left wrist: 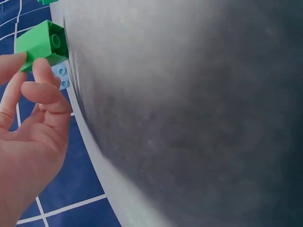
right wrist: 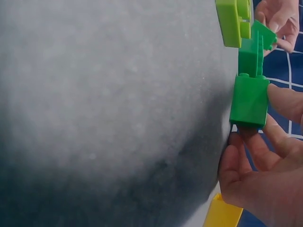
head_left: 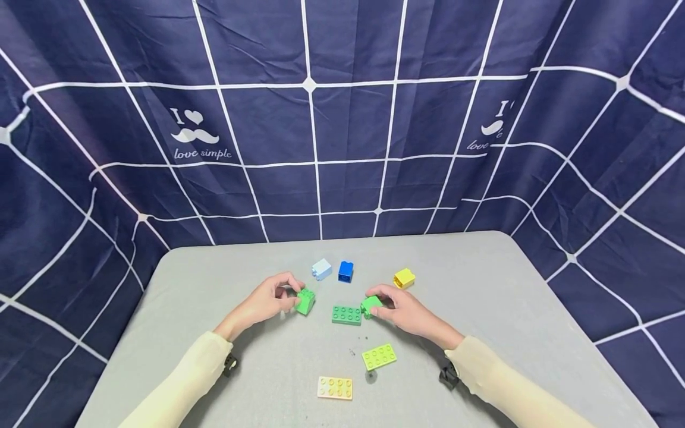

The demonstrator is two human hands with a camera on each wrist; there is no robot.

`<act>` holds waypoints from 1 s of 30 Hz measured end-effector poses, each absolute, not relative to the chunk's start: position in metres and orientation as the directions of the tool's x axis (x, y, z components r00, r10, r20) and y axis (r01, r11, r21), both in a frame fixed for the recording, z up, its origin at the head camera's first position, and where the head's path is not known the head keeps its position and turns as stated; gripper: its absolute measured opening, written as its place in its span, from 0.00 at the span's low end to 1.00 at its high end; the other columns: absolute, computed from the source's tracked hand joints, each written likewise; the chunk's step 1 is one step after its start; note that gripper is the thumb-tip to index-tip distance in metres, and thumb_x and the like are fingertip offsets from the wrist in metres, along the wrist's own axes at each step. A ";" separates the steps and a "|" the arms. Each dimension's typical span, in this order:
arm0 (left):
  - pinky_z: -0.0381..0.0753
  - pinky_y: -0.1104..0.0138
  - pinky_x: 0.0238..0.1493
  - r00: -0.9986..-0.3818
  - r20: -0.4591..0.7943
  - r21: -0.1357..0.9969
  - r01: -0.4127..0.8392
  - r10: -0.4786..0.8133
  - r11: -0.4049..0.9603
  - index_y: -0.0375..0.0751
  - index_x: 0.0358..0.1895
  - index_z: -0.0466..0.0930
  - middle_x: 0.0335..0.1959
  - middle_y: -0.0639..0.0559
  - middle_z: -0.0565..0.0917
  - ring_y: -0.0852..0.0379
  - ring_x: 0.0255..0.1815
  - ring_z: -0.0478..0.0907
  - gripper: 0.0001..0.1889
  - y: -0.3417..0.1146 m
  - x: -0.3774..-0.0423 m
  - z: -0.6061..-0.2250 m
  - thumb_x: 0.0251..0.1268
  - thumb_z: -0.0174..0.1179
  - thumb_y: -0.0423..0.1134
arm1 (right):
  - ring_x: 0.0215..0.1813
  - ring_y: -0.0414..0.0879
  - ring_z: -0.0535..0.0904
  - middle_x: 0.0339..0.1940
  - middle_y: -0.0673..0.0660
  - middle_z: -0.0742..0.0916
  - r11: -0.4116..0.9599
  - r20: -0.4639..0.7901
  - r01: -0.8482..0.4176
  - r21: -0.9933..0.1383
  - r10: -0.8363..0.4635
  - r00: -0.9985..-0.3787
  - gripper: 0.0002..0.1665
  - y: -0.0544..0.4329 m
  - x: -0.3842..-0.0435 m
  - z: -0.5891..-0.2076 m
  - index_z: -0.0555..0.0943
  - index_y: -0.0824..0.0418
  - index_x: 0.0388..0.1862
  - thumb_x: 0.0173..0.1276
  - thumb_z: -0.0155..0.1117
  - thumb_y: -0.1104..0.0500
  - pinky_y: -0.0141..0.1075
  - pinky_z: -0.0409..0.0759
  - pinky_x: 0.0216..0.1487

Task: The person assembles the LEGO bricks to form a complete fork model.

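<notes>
"What's the left hand (head_left: 266, 301) doing?"
"Pinching a green toy brick (head_left: 305, 302) between thumb and fingers. A light-blue brick (head_left: 322, 270) lies beyond its fingertips."
"And the right hand (head_left: 405, 310)?"
"Gripping a second green brick (head_left: 371, 305). Just left of its fingertips sits an eight-stud green brick (head_left: 346, 315); whether those two touch, I can't tell. Beyond its knuckles lies a yellow brick (head_left: 404, 278)."

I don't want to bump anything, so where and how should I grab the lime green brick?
Probably pinch the lime green brick by its two long sides, mid-length, coming from above and the right: it lies flat, studs up, with bare table on its right.
</notes>
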State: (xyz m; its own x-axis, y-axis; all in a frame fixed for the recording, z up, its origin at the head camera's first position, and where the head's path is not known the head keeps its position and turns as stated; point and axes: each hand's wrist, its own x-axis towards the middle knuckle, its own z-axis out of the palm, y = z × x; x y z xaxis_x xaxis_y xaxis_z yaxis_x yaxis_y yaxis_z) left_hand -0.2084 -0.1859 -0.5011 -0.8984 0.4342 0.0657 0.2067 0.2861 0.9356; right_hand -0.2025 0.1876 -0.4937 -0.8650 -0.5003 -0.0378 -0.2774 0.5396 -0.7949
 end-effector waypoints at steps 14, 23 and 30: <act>0.71 0.72 0.29 -0.893 0.053 0.946 0.187 0.446 0.263 0.26 0.61 0.79 0.47 0.31 0.86 0.60 0.28 0.71 0.21 -0.192 -0.202 -0.501 0.66 0.69 0.22 | 0.63 0.54 0.81 0.63 0.55 0.86 0.533 -0.022 -0.310 -0.787 -0.527 -0.850 0.19 0.188 -0.205 -0.494 0.84 0.61 0.65 0.80 0.70 0.57 0.55 0.79 0.65; 0.70 0.72 0.30 -0.878 0.007 0.913 0.202 0.479 0.355 0.28 0.62 0.83 0.47 0.43 0.87 0.59 0.29 0.70 0.24 -0.191 -0.199 -0.501 0.62 0.73 0.25 | 0.65 0.54 0.80 0.64 0.55 0.85 0.517 -0.023 -0.329 -0.790 -0.562 -0.827 0.23 0.191 -0.204 -0.494 0.82 0.62 0.69 0.79 0.72 0.57 0.50 0.79 0.66; 0.74 0.70 0.31 -0.892 0.011 0.861 0.238 0.451 0.450 0.34 0.58 0.86 0.38 0.51 0.84 0.58 0.30 0.74 0.21 -0.187 -0.197 -0.503 0.61 0.74 0.24 | 0.73 0.60 0.76 0.72 0.61 0.81 0.484 -0.035 -0.350 -0.802 -0.623 -0.782 0.29 0.196 -0.207 -0.489 0.79 0.64 0.73 0.77 0.74 0.61 0.60 0.74 0.70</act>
State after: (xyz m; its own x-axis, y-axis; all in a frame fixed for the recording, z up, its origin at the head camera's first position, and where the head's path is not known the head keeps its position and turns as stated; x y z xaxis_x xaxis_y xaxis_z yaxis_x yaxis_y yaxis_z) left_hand -0.1969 -0.1867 -0.5034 -0.8923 0.4513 0.0113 0.2384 0.4498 0.8607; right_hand -0.2070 0.1959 -0.4890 -0.7817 -0.6226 -0.0348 -0.3500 0.4843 -0.8019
